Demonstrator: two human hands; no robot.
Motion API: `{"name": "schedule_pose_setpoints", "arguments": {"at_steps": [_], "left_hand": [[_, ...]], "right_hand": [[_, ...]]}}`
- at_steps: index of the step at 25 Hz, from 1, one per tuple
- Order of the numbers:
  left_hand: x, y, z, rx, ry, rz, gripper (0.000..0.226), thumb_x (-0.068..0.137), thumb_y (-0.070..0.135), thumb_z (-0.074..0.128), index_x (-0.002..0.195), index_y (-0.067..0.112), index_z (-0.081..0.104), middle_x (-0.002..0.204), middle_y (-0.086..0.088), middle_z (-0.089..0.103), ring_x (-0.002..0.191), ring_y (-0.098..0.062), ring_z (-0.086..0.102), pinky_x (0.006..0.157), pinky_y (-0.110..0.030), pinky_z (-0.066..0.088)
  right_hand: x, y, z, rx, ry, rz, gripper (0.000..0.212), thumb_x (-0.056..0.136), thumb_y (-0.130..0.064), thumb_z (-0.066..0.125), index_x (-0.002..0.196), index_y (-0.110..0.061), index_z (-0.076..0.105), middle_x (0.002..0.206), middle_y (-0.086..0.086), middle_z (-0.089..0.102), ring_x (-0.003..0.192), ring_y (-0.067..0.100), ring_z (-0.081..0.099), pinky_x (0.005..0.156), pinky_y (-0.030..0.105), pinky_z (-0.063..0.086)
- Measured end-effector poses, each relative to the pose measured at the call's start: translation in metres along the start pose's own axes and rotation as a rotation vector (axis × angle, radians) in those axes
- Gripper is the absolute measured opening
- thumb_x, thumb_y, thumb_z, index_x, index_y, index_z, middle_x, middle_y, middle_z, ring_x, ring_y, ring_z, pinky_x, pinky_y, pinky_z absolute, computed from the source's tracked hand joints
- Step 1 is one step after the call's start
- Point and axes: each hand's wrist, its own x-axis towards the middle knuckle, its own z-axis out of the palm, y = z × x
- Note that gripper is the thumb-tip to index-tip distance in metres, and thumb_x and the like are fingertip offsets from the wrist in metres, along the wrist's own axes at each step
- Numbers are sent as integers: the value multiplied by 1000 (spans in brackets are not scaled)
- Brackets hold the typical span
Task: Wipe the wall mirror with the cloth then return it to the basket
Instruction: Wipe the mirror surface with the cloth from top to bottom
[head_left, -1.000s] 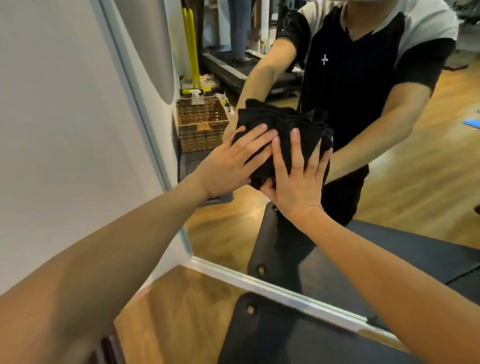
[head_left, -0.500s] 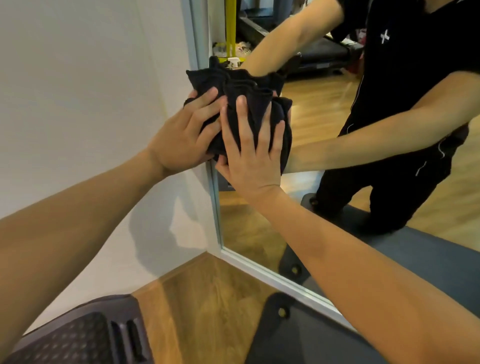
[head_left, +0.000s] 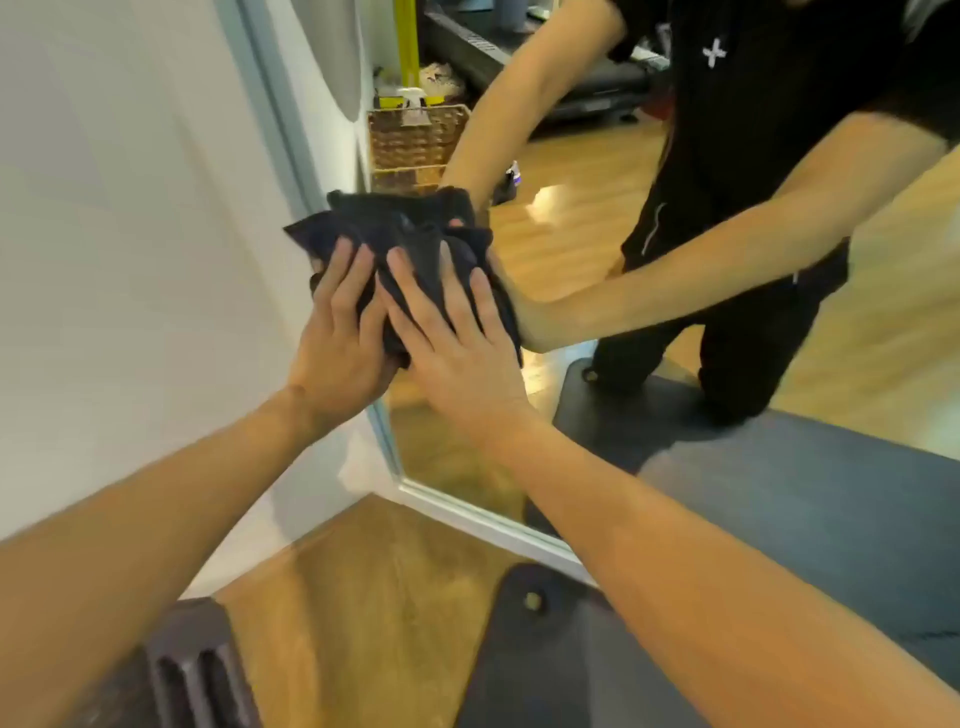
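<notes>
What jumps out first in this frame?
Two hands, left and right, press a bunched black cloth flat-fingered against the mirror, near its left frame edge at centre. The glass doubles the arms, so the reflected person in black fills the upper right. A wicker basket with a spray bottle in it shows only as a reflection, top centre.

A home gym or small exercise studio is suggested — a treadmill (head_left: 582, 78) is seen reflected in the large wall mirror (head_left: 597, 218), and dark exercise mats (head_left: 545, 665) are laid on the wooden floor (head_left: 363, 597). A wicker basket (head_left: 415, 140) with a spray bottle (head_left: 413, 101) is reflected against the white wall (head_left: 130, 208) — cleaning supplies kept at hand.
</notes>
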Motion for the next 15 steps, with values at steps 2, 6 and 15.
{"name": "schedule_pose_setpoints", "arguments": {"at_steps": [2, 6, 15], "left_hand": [[1, 23, -1, -61, -47, -13, 71, 99, 27, 68, 148, -9, 33, 154, -34, 27, 144, -59, 27, 117, -69, 30], [10, 86, -4, -198, -146, 29, 81, 95, 34, 69, 150, -12, 31, 155, -39, 24, 146, -62, 22, 121, -69, 23], [70, 386, 9, -235, -143, 331, 56, 97, 17, 47, 150, 2, 39, 159, -19, 26, 152, -41, 18, 123, -64, 22]], "right_hand": [[-14, 15, -12, 3, -28, -39, 48, 110, -19, 45, 158, -17, 43, 163, 4, 42, 151, 35, 35, 126, 51, 24], [-61, 58, -45, 19, -57, 1, 46, 111, -20, 41, 158, -17, 42, 164, 4, 38, 150, 33, 38, 125, 50, 27], [-284, 246, -186, -156, -267, 214, 87, 94, -3, 57, 167, -17, 11, 174, 12, 0, 158, 44, 7, 129, 59, 10]]}}
